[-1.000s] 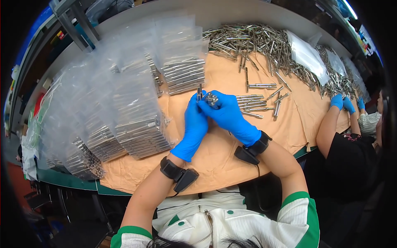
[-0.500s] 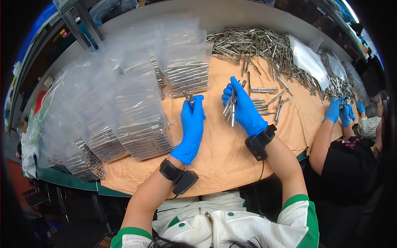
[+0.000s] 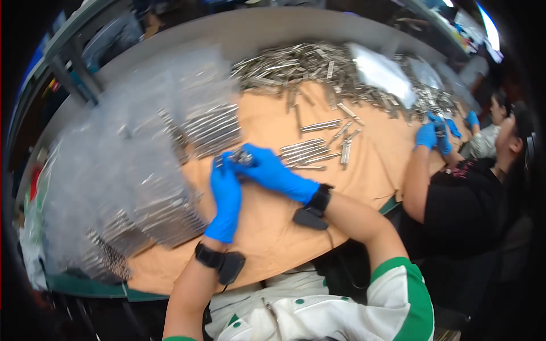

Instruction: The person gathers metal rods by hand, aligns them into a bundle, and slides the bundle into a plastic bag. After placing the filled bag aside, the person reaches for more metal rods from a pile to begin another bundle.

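Note:
My gloved left hand [image 3: 226,199] and gloved right hand [image 3: 278,173] meet in front of the bagged rods. Both are closed around short silver metal rods [image 3: 243,157], whose ends show between the fingers. Motion blur hides how the rods are split between the hands. To the right of my hands, a row of similar rods [image 3: 307,152] lies on the tan paper [image 3: 284,227], with a few loose ones around it. Just left of my fingers lies a clear bag of rods [image 3: 215,129] set side by side.
More filled clear bags [image 3: 162,213] are stacked along the left. A large heap of loose rods [image 3: 301,65] runs along the back wall, with a white plastic bag [image 3: 382,74] on it. At the right, a co-worker's gloved hands [image 3: 429,136] handle rods; another person sits beyond.
My hands have come together; the right hand has moved left with its rods to meet the left hand. The whole view has turned, shifting the table's contents leftward.

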Action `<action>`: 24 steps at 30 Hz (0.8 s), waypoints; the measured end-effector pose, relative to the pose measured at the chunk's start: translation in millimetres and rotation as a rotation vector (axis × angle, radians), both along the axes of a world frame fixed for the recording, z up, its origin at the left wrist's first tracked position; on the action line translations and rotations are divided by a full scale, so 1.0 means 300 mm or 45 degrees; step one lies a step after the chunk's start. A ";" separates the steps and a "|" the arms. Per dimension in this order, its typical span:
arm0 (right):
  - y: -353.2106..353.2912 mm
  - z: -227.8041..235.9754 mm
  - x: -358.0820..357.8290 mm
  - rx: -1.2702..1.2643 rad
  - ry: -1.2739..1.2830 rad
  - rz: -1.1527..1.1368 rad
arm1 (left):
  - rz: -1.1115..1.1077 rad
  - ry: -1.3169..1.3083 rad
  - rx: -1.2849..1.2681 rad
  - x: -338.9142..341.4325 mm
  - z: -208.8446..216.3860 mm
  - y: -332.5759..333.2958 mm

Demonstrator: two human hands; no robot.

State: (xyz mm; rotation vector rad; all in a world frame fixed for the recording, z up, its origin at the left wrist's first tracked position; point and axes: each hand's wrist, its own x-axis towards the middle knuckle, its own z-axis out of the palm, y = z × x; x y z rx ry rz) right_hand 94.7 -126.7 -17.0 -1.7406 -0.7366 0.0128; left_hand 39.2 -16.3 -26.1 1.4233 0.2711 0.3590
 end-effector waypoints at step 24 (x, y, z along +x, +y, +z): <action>-0.030 0.033 -0.109 0.817 1.612 0.566 | -0.494 -0.626 1.008 -0.061 0.148 0.018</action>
